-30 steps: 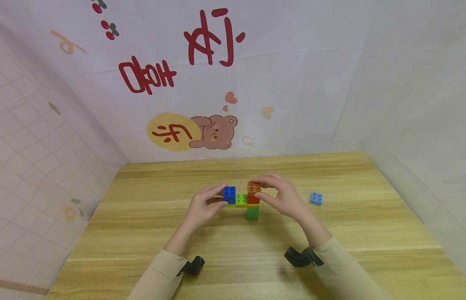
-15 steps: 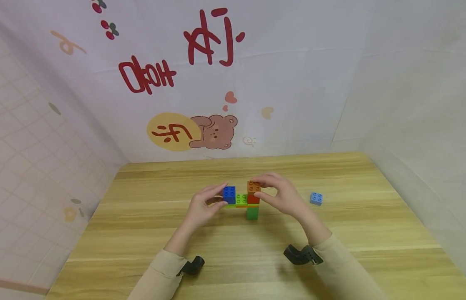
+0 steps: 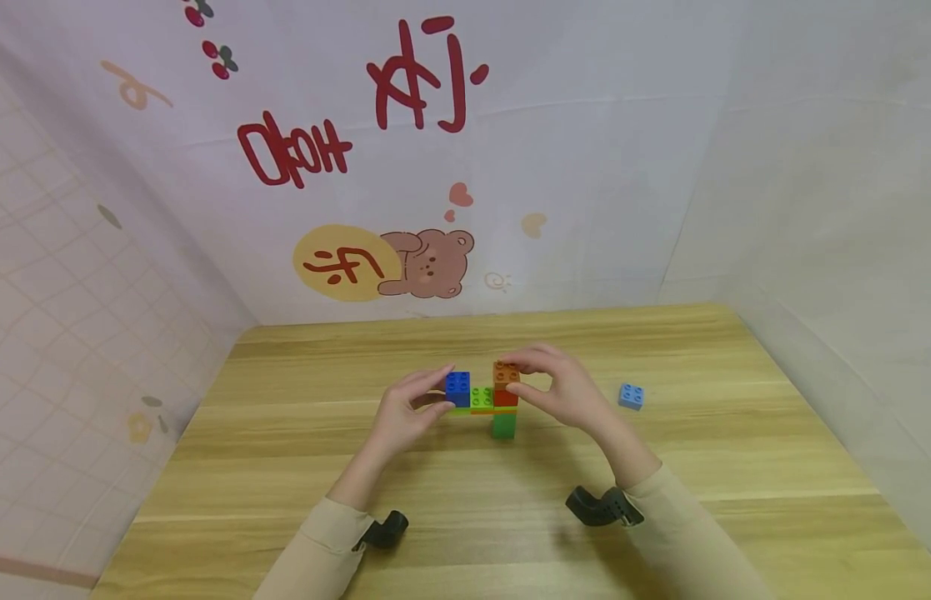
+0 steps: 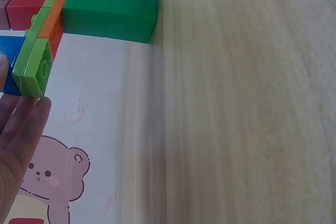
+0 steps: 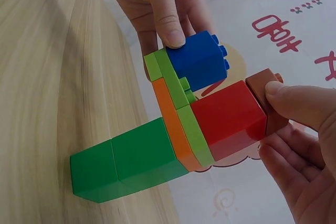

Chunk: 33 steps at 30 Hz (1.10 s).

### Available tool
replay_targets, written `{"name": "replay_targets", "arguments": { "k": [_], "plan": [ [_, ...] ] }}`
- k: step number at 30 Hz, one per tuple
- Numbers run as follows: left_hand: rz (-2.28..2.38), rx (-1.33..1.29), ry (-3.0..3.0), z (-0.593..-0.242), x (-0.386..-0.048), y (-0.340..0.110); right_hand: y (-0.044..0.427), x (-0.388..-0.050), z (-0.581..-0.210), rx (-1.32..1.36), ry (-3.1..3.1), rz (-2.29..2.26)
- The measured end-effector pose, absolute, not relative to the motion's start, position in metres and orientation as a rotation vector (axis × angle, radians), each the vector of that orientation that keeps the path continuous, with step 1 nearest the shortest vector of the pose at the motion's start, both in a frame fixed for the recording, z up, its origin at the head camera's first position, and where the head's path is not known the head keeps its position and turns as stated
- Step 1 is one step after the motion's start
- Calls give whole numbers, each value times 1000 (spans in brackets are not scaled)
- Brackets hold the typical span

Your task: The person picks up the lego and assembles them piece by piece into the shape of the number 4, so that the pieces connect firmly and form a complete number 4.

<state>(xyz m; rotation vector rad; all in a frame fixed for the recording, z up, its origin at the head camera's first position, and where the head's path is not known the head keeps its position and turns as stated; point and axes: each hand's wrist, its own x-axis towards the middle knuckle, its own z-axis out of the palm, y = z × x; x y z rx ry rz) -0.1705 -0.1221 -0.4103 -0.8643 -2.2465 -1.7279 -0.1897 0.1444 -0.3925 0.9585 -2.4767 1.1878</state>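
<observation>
A toy-brick structure stands upright on the table. Its column has two green bricks (image 5: 144, 153) at the bottom, then a thin orange plate (image 5: 172, 124), lime green plates (image 5: 170, 77), a red brick (image 5: 229, 120) and a brown brick (image 3: 506, 374) on top. A blue brick (image 3: 457, 388) sits on the lime end that juts out to the left. My left hand (image 3: 407, 412) pinches the blue brick between thumb and fingers. On the other side my right hand (image 3: 563, 392) grips the brown brick, thumb on its near face.
To the right of my right hand lies a loose light blue brick (image 3: 632, 396). The wooden table (image 3: 465, 517) meets a printed white cloth (image 3: 585, 167) at the back and sides. Black wrist mounts (image 3: 602, 507) are on both sleeves.
Both hands keep their holds on the blue and brown bricks. Nothing more than a very slight shift of the view shows.
</observation>
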Motion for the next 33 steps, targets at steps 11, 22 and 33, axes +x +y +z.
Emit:
{"name": "replay_targets", "arguments": {
  "k": [11, 22, 33],
  "plan": [
    [-1734, -843, -2266, -418, -175, -123, 145, -190, -392, 957, -2484, 1190],
    [-1727, -855, -2259, -410, -171, -122, 145, -191, -393, 960, -2478, 1186],
    [-1742, -854, -2258, -411, -170, -122, 144, -190, -392, 944, -2498, 1185]
  ]
}}
